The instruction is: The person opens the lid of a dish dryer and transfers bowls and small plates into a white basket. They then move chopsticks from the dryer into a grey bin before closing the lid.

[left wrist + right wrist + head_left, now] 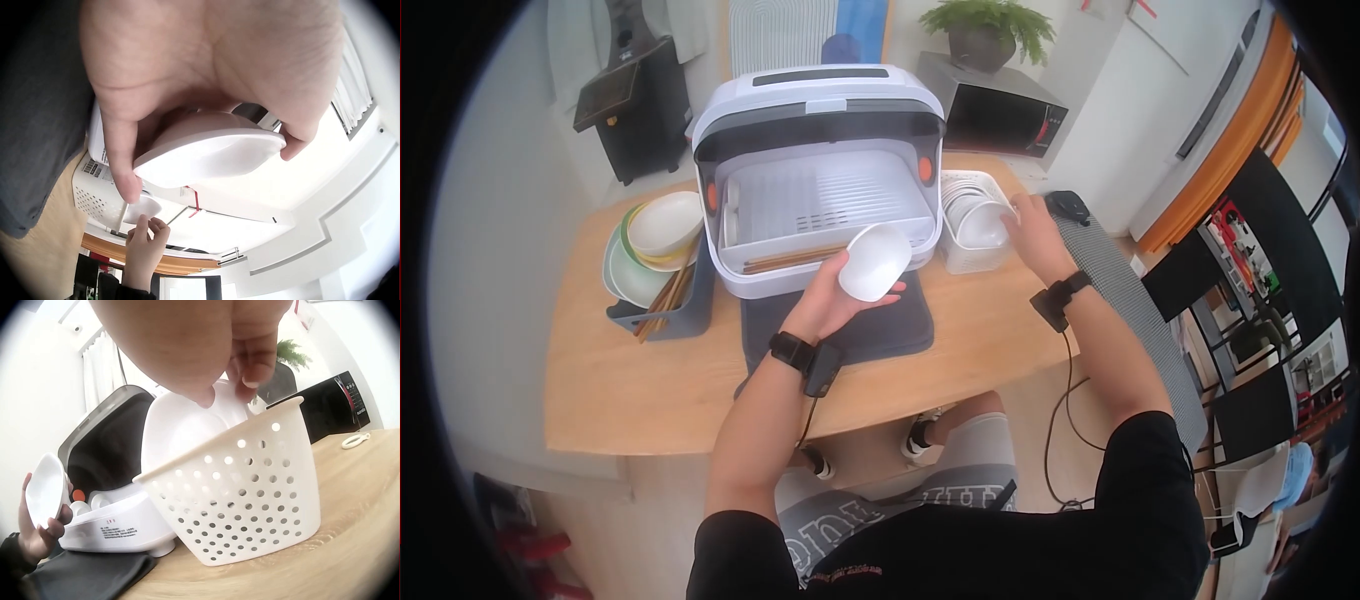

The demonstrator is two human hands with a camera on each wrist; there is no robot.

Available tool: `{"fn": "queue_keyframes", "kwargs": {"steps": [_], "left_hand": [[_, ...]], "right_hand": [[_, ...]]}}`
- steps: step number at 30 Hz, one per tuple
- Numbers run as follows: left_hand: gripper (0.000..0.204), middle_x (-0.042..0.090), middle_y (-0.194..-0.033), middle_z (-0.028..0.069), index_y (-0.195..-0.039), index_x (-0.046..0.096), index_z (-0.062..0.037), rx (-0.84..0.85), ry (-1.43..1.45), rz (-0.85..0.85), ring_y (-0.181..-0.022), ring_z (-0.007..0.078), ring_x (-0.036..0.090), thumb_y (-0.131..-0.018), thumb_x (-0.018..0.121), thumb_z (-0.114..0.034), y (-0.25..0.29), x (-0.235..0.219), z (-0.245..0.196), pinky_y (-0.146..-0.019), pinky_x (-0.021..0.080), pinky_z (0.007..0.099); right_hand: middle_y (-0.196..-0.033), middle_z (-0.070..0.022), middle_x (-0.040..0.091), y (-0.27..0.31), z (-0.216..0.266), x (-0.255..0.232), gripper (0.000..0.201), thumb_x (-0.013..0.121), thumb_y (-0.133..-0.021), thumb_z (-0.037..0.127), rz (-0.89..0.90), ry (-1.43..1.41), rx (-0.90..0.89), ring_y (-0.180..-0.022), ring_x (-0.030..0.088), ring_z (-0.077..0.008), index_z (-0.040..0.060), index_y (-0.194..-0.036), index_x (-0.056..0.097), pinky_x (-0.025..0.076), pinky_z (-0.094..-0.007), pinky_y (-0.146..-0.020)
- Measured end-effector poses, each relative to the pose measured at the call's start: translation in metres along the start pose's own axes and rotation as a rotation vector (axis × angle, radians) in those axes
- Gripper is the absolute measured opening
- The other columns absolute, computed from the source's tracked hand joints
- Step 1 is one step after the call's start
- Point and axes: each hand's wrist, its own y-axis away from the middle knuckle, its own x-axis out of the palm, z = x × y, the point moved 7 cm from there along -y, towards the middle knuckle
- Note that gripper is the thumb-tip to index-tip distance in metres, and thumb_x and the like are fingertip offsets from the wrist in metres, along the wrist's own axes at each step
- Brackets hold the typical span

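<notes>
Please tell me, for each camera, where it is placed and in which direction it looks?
Head: on the head, looking down at the table; both forearms, both hands and knees show.
Left wrist: under the left hand, looking up past the white bowl it grips.
Right wrist: low by the right hand, facing the perforated basket of bowls.
All three views show the bowl; both wrist views catch the opposite hand.
</notes>
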Motion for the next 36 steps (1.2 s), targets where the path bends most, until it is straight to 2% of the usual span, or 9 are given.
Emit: {"fn": "queue_keyframes", "kwargs": {"steps": [3,7,10,13,15,19,23,28,36], "left_hand": [[0.068,0.045,-0.142,0.0224,-0.146,0.031,0.0011,-0.029,0.082,0.053,-0.121,0.0404,0.054,-0.099,0.04,-0.047,0.0,0.0,0.002,-0.102,0.046,0.0501],[0.07,0.046,-0.141,0.0221,-0.147,0.031,0.0007,-0.095,0.027,0.124,-0.119,0.0398,0.056,-0.098,0.043,-0.048,0.002,0.006,0.01,-0.099,0.048,0.0487],[0.068,0.048,-0.14,0.0214,-0.147,0.031,-0.0004,-0.105,0.02,0.227,-0.117,0.0382,0.058,-0.099,0.042,-0.048,0.004,0.009,0.012,-0.097,0.049,0.0479],[0.064,0.047,-0.14,0.0219,-0.146,0.032,-0.0012,-0.105,0.054,0.237,-0.12,0.0368,0.056,-0.101,0.043,-0.045,0.004,0.01,0.012,-0.098,0.048,0.048],[0.07,0.048,-0.138,0.0222,-0.146,0.033,-0.0029,-0.038,0.024,0.069,-0.124,0.0356,0.052,-0.099,0.043,-0.054,0.004,0.003,0.013,-0.102,0.045,0.0506],[0.063,0.053,-0.129,0.0205,-0.144,0.036,-0.0031,-0.004,-0.096,0.09,-0.118,0.0314,0.056,-0.101,0.043,-0.048,0.0,-0.007,0.006,-0.102,0.046,0.0499],[0.058,0.054,-0.127,0.019,-0.143,0.037,-0.0029,-0.017,-0.135,0.087,-0.115,0.0293,0.057,-0.101,0.046,-0.042,0.002,-0.004,0.003,-0.1,0.047,0.0473],[0.048,0.056,-0.123,0.0155,-0.14,0.044,-0.0044,-0.04,-0.138,0.103,-0.111,0.0256,0.057,-0.101,0.05,-0.032,0.002,-0.003,0.005,-0.097,0.049,0.0421],[0.046,0.057,-0.123,0.0156,-0.14,0.043,-0.0026,-0.05,-0.194,0.091,-0.111,0.0254,0.059,-0.102,0.048,-0.028,0.002,-0.003,0.008,-0.097,0.049,0.0426]], "right_hand": [[-0.1,-0.0177,0.059,0.008,0.023,-0.011,0.028,0.066,-0.089,0.017,-0.102,-0.085,0.022,-0.082,0.062,-0.0346,0.0004,-0.109,0.056,0.051,-0.041,-0.072],[-0.101,-0.0187,0.062,0.038,0.129,0.004,0.024,0.065,-0.09,0.017,0.149,-0.612,-0.027,-0.074,0.062,-0.0331,-0.0002,-0.104,0.057,0.05,-0.0394,-0.064],[-0.094,-0.0205,0.062,0.048,0.146,0.023,0.019,0.062,-0.092,0.014,0.014,-0.444,-0.204,-0.076,0.062,-0.0384,0.0001,-0.102,0.055,0.049,-0.043,-0.064],[-0.086,-0.0216,0.061,0.045,0.137,0.023,0.015,0.059,-0.094,0.012,0.045,-0.463,-0.139,-0.077,0.06,-0.0425,0.0003,-0.101,0.054,0.048,-0.0465,-0.065],[-0.084,-0.0215,0.061,0.036,0.115,0.004,0.013,0.057,-0.095,0.012,-0.011,-0.375,-0.065,-0.077,0.06,-0.0429,0.0008,-0.101,0.054,0.048,-0.0481,-0.066],[-0.084,-0.0198,0.062,0.014,0.036,-0.023,0.013,0.056,-0.096,0.013,-0.147,-0.184,0.102,-0.078,0.062,-0.0402,0.0018,-0.101,0.057,0.048,-0.0451,-0.066],[-0.088,-0.017,0.064,0.011,-0.004,-0.026,0.012,0.057,-0.095,0.013,-0.183,-0.141,0.084,-0.079,0.062,-0.0381,0.0041,-0.103,0.059,0.049,-0.0436,-0.067],[-0.093,-0.0129,0.062,0.012,0.005,-0.013,0.008,0.06,-0.092,0.011,-0.157,0.071,-0.15,-0.081,0.062,-0.0347,0.0057,-0.098,0.059,0.051,-0.0422,-0.069],[-0.094,-0.0138,0.061,0.007,-0.003,-0.003,0.011,0.06,-0.093,0.015,-0.076,-0.019,-0.02,-0.086,0.061,-0.0336,0.0053,-0.099,0.059,0.051,-0.0406,-0.07]]}}
